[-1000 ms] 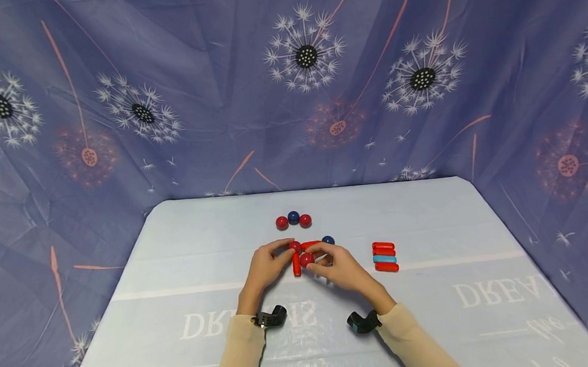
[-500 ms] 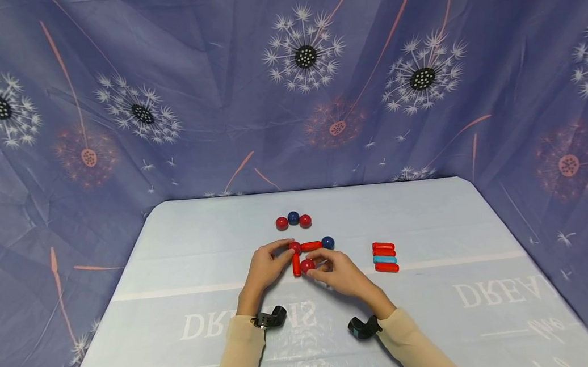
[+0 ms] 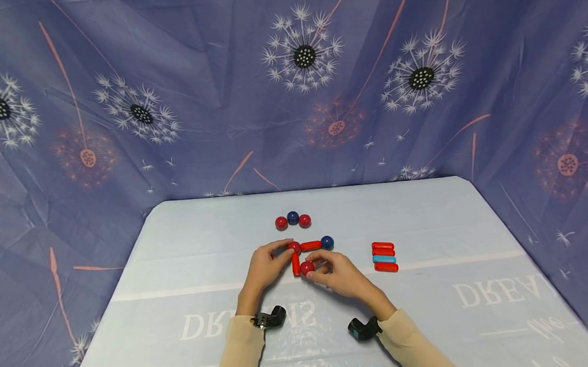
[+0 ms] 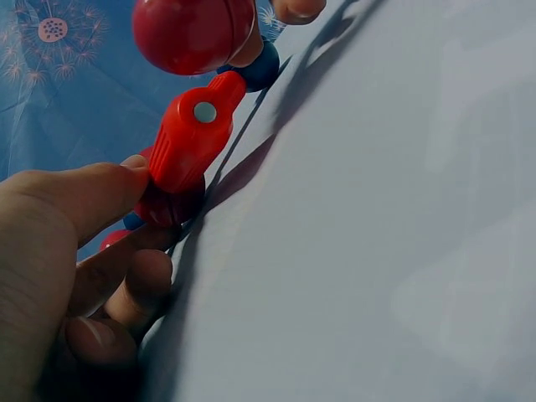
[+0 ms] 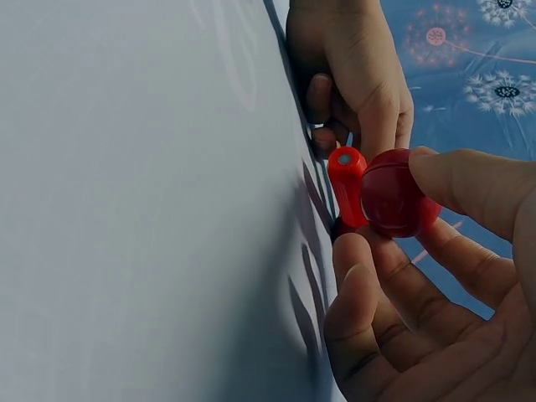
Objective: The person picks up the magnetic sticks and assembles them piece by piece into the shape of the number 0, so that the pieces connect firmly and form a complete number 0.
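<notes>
We count four red balls, two blue balls, five red rods and one blue rod on the worktop (image 3: pixel 186 253). Right hand (image 3: pixel 342 275): grip pinched around a red ball (image 3: pixel 307 268), just beside the near end of a red rod (image 3: pixel 295 263). Left hand (image 3: pixel 265 268): grip clamped on the corner red ball (image 3: pixel 294 246) at that rod's far end. A second rod (image 3: pixel 311 245) runs from it to a blue ball (image 3: pixel 327 242).

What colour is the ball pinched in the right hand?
Red; the ball in the right hand shows best in the right wrist view.
</notes>
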Demonstrator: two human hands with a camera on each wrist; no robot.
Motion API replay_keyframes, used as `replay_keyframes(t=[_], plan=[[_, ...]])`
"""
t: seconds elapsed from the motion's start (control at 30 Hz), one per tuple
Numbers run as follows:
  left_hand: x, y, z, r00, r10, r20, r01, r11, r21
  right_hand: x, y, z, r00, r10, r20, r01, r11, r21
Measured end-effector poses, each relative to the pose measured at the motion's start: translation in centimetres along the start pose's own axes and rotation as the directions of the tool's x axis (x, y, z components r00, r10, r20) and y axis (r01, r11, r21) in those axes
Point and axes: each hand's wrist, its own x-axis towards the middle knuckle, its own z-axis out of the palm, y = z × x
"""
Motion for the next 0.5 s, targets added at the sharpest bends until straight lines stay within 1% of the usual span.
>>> replay_keyframes(t=[0.3, 0.5], plan=[[0.06, 0.17, -0.13, 1.0, 0.011, -0.001, -0.011, 1.0, 0.009, -0.23, -0.21, 0.24, 0.999, -0.029, 0.031, 0.03, 0.999, -0.017], [0.04, -0.02, -0.04, 1.0, 0.02, -0.008, -0.02, 1.0, 0.004, -0.31, 0.01, 0.63, 0.995, -0.063, 0.075, 0.065, 0.998, -0.02]])
